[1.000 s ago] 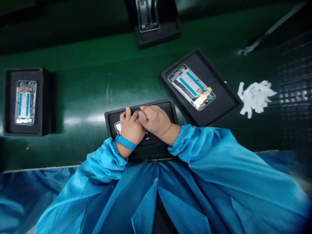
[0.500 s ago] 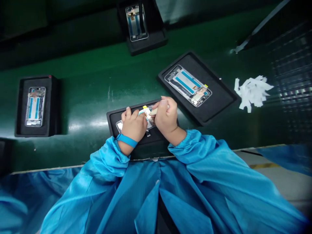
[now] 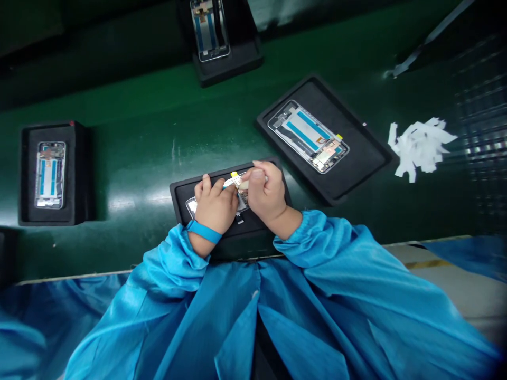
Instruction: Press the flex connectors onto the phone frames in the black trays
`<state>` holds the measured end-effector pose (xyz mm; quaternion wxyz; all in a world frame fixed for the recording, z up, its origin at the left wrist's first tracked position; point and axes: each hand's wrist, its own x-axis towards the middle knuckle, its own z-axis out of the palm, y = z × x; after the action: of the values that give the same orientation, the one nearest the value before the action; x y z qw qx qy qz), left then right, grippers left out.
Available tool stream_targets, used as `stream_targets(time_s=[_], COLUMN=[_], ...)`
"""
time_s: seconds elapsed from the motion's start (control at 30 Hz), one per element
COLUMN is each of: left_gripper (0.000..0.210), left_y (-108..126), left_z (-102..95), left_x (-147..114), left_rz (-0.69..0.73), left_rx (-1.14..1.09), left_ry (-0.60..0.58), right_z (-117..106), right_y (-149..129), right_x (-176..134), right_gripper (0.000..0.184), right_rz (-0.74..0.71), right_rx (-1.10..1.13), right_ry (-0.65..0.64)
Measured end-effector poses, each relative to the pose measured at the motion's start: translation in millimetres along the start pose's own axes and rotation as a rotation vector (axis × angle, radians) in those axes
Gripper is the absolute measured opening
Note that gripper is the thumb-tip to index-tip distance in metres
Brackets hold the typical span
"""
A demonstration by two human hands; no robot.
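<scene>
Dim light is falling across a glossy green workbench (image 3: 134, 158), where foam trays are holding opened smartphones and a heap of white paper-like strips (image 3: 423, 148) is lying at the right. One black foam tray (image 3: 179, 196) is sitting near the bench's front edge, and the opened smartphone (image 3: 190, 206) being worked on is lying inside it, largely covered by the hands. A yellow tab (image 3: 234, 174) is showing along its far side, and a small black connector (image 3: 240, 218) is sticking out on the near side.

Slipping seems the main risk: if the pale pointed tool (image 3: 244, 184) is bearing down too hard or at a poor angle, its tip could be skidding into the exposed board parts. A loosely steadied phone could also be shifting in the tray, and the protruding connector could be catching on a finger.

The left hand (image 3: 216, 208) is resting palm down over the phone, its fingers slightly bent and a little apart; whether they are gripping an edge is impossible to tell. The right hand (image 3: 268, 192) is curling closed around the tool, thumb and forefinger pinching it, with the tip pointing toward the left fingers.
</scene>
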<state>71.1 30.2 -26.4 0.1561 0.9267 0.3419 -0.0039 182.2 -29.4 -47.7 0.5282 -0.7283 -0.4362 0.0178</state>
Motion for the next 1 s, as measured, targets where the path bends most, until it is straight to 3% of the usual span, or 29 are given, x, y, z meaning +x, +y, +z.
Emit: stream_targets(time_s=[0.23, 0.33, 0.4, 0.6, 0.83, 1.0], left_gripper=[0.030, 0.033, 0.032, 0.031, 0.032, 0.032], left_y=[-3.8, -5.2, -4.4, 0.6, 1.0, 1.7], left_z=[2.7, 3.8, 3.3, 0.5, 1.2, 1.3], left_x=[-0.8, -0.4, -0.1, -0.3, -1.2, -2.0], left_rz=[0.021, 0.044, 0.039, 0.033, 0.020, 0.006], left_rx=[-0.019, -0.014, -0.014, -0.024, -0.057, -0.083], left_ry=[-0.062, -0.074, -0.059, 0.014, 0.014, 0.008], right_z=[6.4, 10.7, 9.1, 0.6, 3.5, 0.1], right_y=[-16.0, -17.1, -15.9, -5.6, -0.4, -0.4], right_x=[10.9, 13.9, 14.9, 9.8, 3.2, 2.5], right_gripper=[0.037, 0.041, 0.041, 0.029, 0.023, 0.026], right_rz=[-0.225, -0.298, -0.272, 0.074, -0.050, -0.031], right_rx=[-0.236, -0.284, -0.280, -0.105, -0.109, -0.096], right_ry=[-0.252, -0.304, -0.280, 0.000, 0.014, -0.023])
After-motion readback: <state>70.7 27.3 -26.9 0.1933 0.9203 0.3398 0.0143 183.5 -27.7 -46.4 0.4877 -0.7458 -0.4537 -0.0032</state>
